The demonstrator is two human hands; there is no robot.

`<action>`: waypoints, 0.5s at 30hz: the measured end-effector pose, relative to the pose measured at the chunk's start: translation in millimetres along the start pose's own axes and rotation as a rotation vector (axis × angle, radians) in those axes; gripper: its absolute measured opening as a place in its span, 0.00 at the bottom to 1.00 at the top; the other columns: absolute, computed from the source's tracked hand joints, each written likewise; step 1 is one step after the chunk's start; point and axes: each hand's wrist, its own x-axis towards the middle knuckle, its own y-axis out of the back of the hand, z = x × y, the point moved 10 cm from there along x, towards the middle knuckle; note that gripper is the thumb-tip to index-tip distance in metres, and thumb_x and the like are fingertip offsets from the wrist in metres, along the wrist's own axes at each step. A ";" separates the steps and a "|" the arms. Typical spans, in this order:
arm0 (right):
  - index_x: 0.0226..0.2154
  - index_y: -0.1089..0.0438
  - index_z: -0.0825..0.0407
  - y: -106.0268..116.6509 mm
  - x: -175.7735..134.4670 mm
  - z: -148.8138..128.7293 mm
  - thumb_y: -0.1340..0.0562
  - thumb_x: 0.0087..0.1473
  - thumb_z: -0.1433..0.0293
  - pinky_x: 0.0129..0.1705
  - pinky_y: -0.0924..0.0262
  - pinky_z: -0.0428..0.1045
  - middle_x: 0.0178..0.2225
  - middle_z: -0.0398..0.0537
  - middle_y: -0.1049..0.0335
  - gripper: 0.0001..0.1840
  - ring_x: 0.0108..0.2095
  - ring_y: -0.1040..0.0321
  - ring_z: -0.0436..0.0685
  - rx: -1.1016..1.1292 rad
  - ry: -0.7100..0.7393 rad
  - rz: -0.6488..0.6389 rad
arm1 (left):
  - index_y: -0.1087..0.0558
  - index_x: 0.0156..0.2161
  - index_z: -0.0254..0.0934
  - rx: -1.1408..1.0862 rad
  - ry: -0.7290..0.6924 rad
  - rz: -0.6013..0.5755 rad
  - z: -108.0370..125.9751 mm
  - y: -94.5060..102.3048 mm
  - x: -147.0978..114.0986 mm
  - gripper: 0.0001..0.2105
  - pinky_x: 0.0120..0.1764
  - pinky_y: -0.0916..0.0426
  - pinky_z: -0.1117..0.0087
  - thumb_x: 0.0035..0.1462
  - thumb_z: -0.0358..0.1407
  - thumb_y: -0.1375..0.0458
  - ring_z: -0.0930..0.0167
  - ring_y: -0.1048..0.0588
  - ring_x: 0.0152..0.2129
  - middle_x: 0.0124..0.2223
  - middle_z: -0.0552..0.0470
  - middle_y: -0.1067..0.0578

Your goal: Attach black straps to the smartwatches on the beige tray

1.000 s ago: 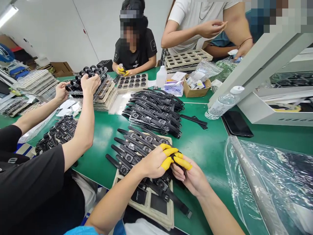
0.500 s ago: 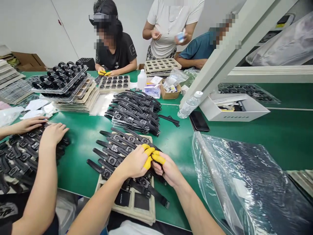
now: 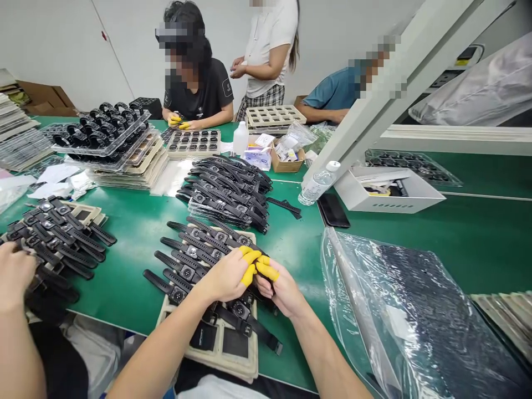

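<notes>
My left hand (image 3: pixel 230 274) and my right hand (image 3: pixel 279 285) meet over the right side of a beige tray (image 3: pixel 245 363). Yellow finger cots cover several of my fingertips. Both hands pinch a black watch strap (image 3: pixel 266 278), mostly hidden behind the fingers; whether a watch body is attached, I cannot tell. Black smartwatches (image 3: pixel 178 293) lie in slanting rows across the tray, backs up, straps spread out. At the tray's near end, two compartments show dark flat inserts (image 3: pixel 235 341). One watch (image 3: pixel 240 310) rests just below my hands.
A pile of watches (image 3: pixel 228 191) stands behind the tray, with a loose strap (image 3: pixel 285 206) beside it. A co-worker's hand (image 3: pixel 16 271) is near another watch tray (image 3: pixel 89 213) at left. Rightward are a bottle (image 3: pixel 319 183), phone (image 3: pixel 333 210), white box (image 3: pixel 386 197) and plastic-wrapped stack (image 3: pixel 436 299).
My hands keep the same pinch. The co-worker's arms at left have drawn back toward the near left edge, uncovering the watches there. The standing person has turned and shifted left.
</notes>
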 end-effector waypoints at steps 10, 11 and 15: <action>0.34 0.34 0.48 13.8 -12.2 -37.5 0.30 0.51 0.38 0.22 0.46 0.47 0.19 0.37 0.40 0.32 0.19 0.46 0.50 -0.393 0.458 0.163 | 0.42 0.69 0.38 -0.177 0.020 0.128 10.3 5.3 3.3 0.26 0.60 0.26 0.55 0.68 0.33 0.49 0.61 0.25 0.57 0.60 0.39 0.27; 0.35 0.32 0.49 17.8 -16.3 -43.2 0.31 0.53 0.38 0.23 0.44 0.48 0.20 0.38 0.37 0.31 0.20 0.43 0.52 -0.491 0.529 0.212 | 0.42 0.69 0.38 -0.161 0.021 0.143 14.0 6.0 3.8 0.26 0.59 0.25 0.56 0.67 0.31 0.49 0.62 0.25 0.57 0.59 0.40 0.26; 0.36 0.29 0.49 23.5 -24.1 -54.9 0.38 0.63 0.42 0.23 0.40 0.49 0.20 0.40 0.34 0.27 0.19 0.38 0.54 -0.716 0.663 0.263 | 0.42 0.70 0.37 -0.001 0.070 0.180 21.4 20.0 4.1 0.30 0.60 0.25 0.57 0.63 0.26 0.50 0.60 0.25 0.59 0.60 0.40 0.26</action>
